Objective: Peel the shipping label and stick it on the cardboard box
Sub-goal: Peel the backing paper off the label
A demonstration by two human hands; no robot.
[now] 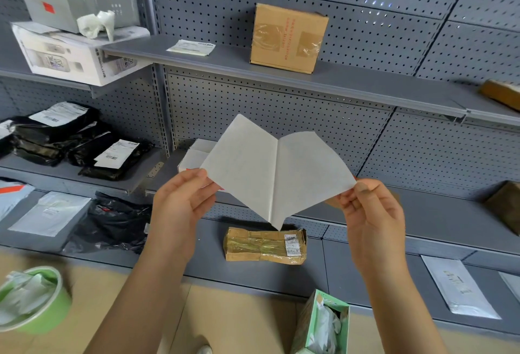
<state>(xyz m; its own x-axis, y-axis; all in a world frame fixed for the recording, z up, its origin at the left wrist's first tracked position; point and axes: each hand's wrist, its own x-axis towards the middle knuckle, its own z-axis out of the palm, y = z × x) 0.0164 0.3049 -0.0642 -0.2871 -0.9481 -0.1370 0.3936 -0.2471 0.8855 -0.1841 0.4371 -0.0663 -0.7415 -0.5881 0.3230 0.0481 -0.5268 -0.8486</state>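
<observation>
I hold a shipping label sheet in front of me, split into two white leaves joined along a centre line. My left hand (180,201) pinches the corner of the left leaf (242,167). My right hand (371,213) pinches the corner of the right leaf (306,167). I cannot tell which leaf is the sticker and which the backing. A brown cardboard box (287,38) with clear tape and red print stands on the upper grey shelf (351,83), above and behind the sheet. More labels (191,47) lie flat on that shelf to the box's left.
A flat taped brown parcel (264,245) lies on the low shelf under my hands. Black and grey mailer bags (70,139) fill the left shelves, white boxes (70,55) at upper left. A green bin (33,300) and a green carton (320,322) of scraps stand on the floor.
</observation>
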